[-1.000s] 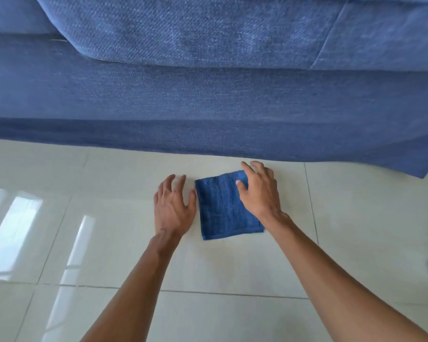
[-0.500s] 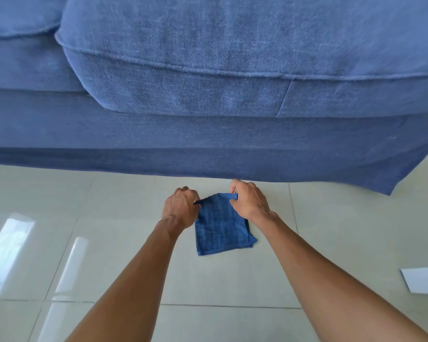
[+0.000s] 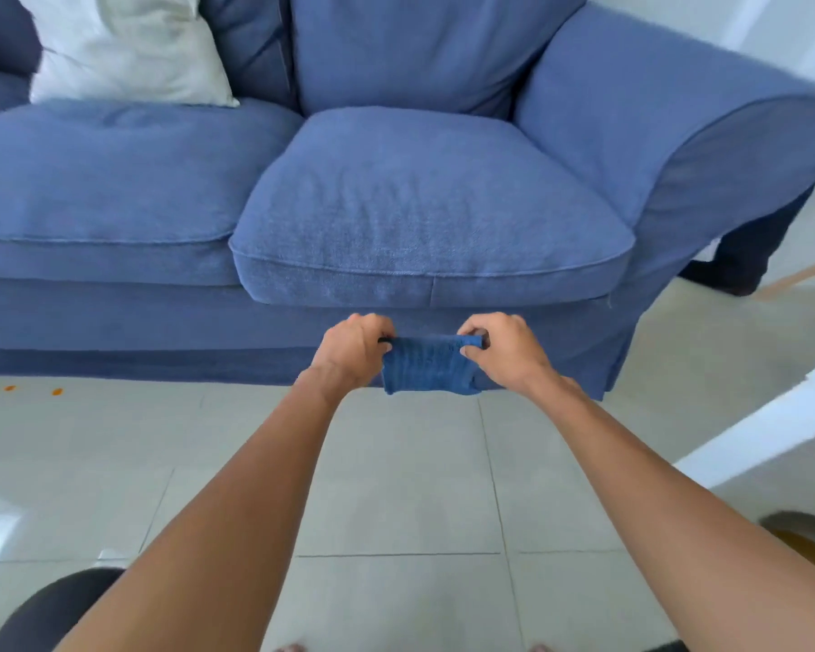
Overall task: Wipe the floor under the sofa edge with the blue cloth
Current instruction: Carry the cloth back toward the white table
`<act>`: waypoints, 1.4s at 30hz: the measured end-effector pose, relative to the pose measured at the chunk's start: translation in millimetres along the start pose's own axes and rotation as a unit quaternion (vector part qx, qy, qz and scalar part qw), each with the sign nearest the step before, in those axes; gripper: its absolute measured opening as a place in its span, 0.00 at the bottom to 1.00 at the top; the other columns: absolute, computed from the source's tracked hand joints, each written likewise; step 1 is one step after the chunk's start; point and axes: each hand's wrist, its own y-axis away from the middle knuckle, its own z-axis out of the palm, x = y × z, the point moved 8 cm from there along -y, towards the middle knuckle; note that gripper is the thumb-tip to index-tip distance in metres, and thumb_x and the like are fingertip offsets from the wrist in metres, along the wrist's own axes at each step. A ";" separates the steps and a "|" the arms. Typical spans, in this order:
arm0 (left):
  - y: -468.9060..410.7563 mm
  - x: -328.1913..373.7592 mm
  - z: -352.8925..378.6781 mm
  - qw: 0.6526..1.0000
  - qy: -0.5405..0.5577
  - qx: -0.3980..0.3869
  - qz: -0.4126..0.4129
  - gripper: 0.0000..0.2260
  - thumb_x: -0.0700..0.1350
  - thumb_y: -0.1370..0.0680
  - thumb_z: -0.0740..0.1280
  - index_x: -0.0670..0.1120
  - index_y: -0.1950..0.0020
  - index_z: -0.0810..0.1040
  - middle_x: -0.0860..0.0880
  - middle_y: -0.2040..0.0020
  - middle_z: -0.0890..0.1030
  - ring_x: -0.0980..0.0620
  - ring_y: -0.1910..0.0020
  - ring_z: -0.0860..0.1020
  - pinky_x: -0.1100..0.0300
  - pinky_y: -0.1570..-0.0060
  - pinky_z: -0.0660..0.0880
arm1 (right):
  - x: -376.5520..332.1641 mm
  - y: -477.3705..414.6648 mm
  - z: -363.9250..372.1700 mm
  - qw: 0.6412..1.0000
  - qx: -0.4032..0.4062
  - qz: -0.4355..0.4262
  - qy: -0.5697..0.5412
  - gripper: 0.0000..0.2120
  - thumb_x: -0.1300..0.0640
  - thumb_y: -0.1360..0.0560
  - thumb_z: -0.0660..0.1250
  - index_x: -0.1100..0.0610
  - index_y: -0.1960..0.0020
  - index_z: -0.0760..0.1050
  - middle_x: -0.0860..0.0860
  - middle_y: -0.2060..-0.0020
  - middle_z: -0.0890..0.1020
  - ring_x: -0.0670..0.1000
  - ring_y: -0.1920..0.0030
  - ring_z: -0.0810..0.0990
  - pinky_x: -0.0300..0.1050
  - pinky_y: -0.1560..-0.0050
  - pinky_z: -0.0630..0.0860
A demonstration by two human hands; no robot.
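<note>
Blue cloth point(image 3: 428, 365): folded, held up off the floor point(image 3: 396, 487), hanging in front of the sofa skirt point(image 3: 161, 364), below the front of the right-hand seat cushion point(image 3: 424, 214).

Left hand point(image 3: 354, 352): grip pinching the cloth's upper left corner, fingers curled shut over it.

Right hand point(image 3: 504, 352): grip pinching the upper right corner; thumb tip point(image 3: 467, 352) on the near face of the cloth. Top edge stretched level between the two grips; the rest hangs loose beneath them.

Floor: pale glossy tiles, grout lines running away from the grips towards the sofa. Orange specks point(image 3: 20, 389) lie well to the left of the left grip, just beside the skirt hem.

Sofa: blue fabric, skirt reaching nearly to the floor; pale pillow point(image 3: 123, 49) far above and left of the grips.

Step in hand, as judged: readying the cloth for a wiping pass. Advice: lower it flat onto the tiles directly below the grips, keep the fold so the pad stays thick, press with a flat palm, and slide it beneath the hem in long strokes along the sofa front, working left towards the specks. The skirt may drag; lifting it with the free hand should help.
</note>
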 end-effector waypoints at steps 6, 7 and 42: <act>22.3 105.3 -81.7 0.994 0.034 0.074 0.074 0.12 0.40 0.19 0.61 0.48 0.41 0.81 0.48 0.46 0.84 0.43 0.46 0.80 0.54 0.54 0.73 | -2.4 65.6 -123.1 0.995 0.101 0.002 -0.023 0.05 0.57 0.25 0.72 0.48 0.51 0.82 0.43 0.62 0.83 0.49 0.61 0.80 0.47 0.55 0.79; 26.6 125.5 -90.5 0.992 0.038 0.078 0.090 0.12 0.41 0.19 0.61 0.48 0.41 0.81 0.48 0.46 0.84 0.43 0.46 0.80 0.54 0.53 0.74 | 3.3 79.2 -141.9 0.993 0.116 0.010 -0.034 0.05 0.57 0.25 0.73 0.48 0.52 0.82 0.42 0.61 0.84 0.49 0.60 0.82 0.48 0.54 0.80; 331.4 659.6 69.8 0.804 0.112 -0.161 0.562 0.12 0.39 0.18 0.57 0.49 0.41 0.78 0.48 0.42 0.81 0.47 0.48 0.79 0.51 0.50 0.77 | 205.7 667.1 -353.2 0.796 0.396 0.455 -0.051 0.04 0.59 0.24 0.73 0.51 0.52 0.84 0.46 0.56 0.84 0.53 0.66 0.85 0.43 0.63 0.81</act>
